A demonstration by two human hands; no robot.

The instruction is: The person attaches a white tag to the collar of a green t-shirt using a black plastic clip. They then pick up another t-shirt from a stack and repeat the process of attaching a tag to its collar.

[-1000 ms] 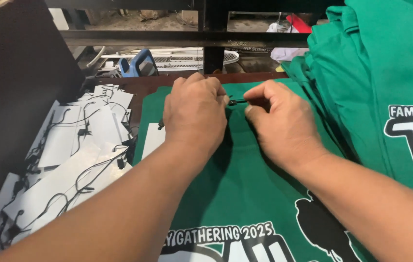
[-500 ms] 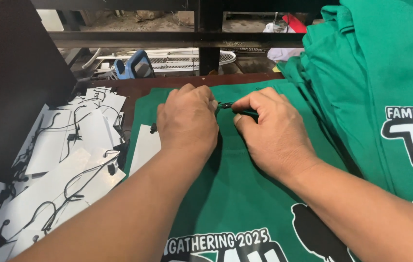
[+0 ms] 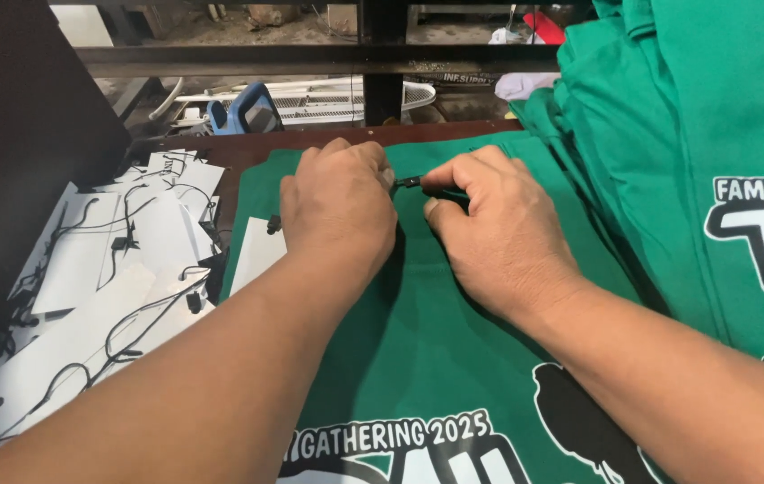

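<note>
left hand bare | right hand bare | forearms unsleeved

Both hands rest on a green shirt — the left hand and right hand pinch a small black fastener between their fingers. White tags with black strings lie left — folded green shirts stack right.

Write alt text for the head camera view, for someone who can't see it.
Two bare hands, left hand and right hand, pinch a small black fastener at the top of a green printed shirt. White tags with black cords lie left; stacked green shirts sit right.
</note>
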